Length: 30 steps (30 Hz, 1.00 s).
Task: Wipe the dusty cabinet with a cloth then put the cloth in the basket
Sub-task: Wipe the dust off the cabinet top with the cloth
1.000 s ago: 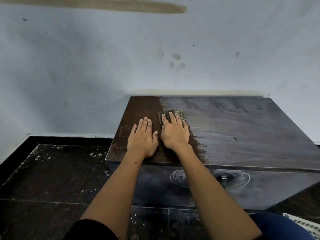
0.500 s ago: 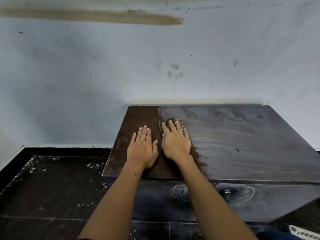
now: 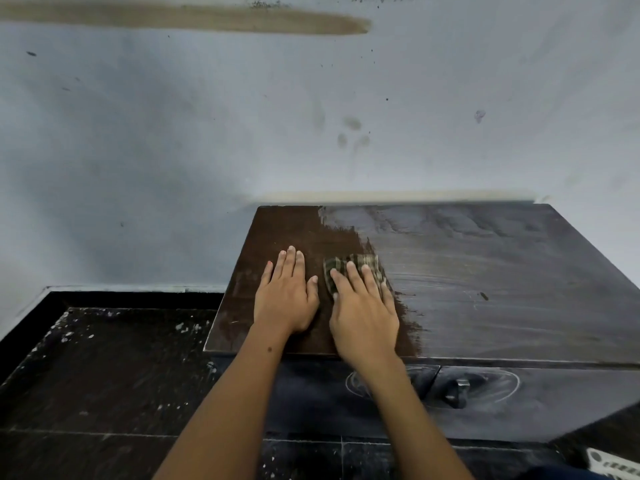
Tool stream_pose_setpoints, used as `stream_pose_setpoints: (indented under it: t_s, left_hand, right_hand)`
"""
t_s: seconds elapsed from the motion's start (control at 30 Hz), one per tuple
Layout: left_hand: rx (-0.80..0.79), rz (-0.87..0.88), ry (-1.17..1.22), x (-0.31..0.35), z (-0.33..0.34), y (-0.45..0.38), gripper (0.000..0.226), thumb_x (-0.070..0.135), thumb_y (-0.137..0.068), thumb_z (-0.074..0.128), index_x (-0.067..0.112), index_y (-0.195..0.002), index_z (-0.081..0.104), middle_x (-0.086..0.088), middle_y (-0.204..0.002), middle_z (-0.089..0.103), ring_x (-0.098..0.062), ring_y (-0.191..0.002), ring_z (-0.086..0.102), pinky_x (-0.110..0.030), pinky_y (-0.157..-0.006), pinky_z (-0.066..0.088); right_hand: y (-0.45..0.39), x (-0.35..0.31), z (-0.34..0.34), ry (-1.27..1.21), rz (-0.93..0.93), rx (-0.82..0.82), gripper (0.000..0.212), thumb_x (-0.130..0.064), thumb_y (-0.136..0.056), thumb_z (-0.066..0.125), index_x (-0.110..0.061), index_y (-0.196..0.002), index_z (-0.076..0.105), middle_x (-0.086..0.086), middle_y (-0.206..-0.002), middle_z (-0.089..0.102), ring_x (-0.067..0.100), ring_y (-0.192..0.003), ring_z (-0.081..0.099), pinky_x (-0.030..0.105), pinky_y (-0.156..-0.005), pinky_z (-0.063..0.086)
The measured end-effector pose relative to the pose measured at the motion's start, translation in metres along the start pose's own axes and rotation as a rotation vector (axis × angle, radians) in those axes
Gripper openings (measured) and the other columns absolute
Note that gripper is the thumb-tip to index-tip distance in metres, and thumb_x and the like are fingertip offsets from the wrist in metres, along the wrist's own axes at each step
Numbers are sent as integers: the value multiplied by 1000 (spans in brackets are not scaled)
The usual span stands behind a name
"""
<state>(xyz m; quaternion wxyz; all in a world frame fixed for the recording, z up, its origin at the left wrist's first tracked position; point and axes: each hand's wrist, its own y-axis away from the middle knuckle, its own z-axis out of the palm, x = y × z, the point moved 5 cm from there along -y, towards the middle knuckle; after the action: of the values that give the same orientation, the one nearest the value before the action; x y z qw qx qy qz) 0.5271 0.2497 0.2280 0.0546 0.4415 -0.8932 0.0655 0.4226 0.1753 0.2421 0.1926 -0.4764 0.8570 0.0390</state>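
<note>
A low dark wooden cabinet (image 3: 502,289) stands against the wall. Its left strip is wiped to bare brown wood, while grey dust covers the rest of the top. A green checked cloth (image 3: 356,268) lies at the border between the two areas. My right hand (image 3: 365,310) presses flat on the cloth with straight fingers and hides most of it. My left hand (image 3: 285,296) rests flat on the wiped wood just left of the cloth, fingers straight, holding nothing.
A pale wall rises right behind the cabinet. Dark floor tiles (image 3: 104,368) speckled with white debris lie to the left. Dusty drawer fronts carry a metal handle (image 3: 459,393). A corner of a white slotted basket (image 3: 609,464) shows at the bottom right.
My right hand has slid the cloth to the right and slightly toward me, widening the wiped strip near the back. The left hand has stayed in place.
</note>
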Motion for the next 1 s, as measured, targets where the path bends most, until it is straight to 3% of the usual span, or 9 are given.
stream_pose_setpoints:
  t_s: [0.27, 0.6, 0.87, 1.0]
  left_hand:
    - [9, 2, 19, 0, -2, 1, 58, 38, -101, 18, 13, -151, 6, -2, -160, 1, -13, -146, -4, -33, -119, -1]
    - [13, 10, 10, 0, 0, 0, 57, 37, -101, 16, 12, -151, 5, -4, -160, -1, -14, -146, -5, -33, -119, -2]
    - [44, 20, 3, 0, 1, 1, 58, 39, -100, 14, 13, -151, 4, -3, -160, -1, -13, -146, -5, -32, -119, -2]
    - [51, 22, -20, 0, 2, 0, 77, 48, -84, -10, 13, -151, 4, -3, -160, 0, -14, -146, -4, -32, -119, -3]
  right_hand:
    - [-131, -7, 17, 34, -28, -99, 50, -27, -100, 29, -26, -149, 22, 0, -159, 10, 19, -147, 3, 44, -119, 4]
    - [-13, 5, 1, 58, -46, -3, 48, -32, -102, 20, -31, -150, 16, -5, -159, 8, 14, -147, -2, 37, -119, 0]
    - [-159, -2, 19, 22, 26, -92, 52, -25, -99, 31, -25, -150, 19, 0, -160, 6, 21, -147, -1, 44, -119, 1]
    - [-183, -41, 32, 72, 4, -95, 56, -24, -100, 32, -21, -152, 10, 5, -160, -1, 25, -146, -4, 46, -117, -1]
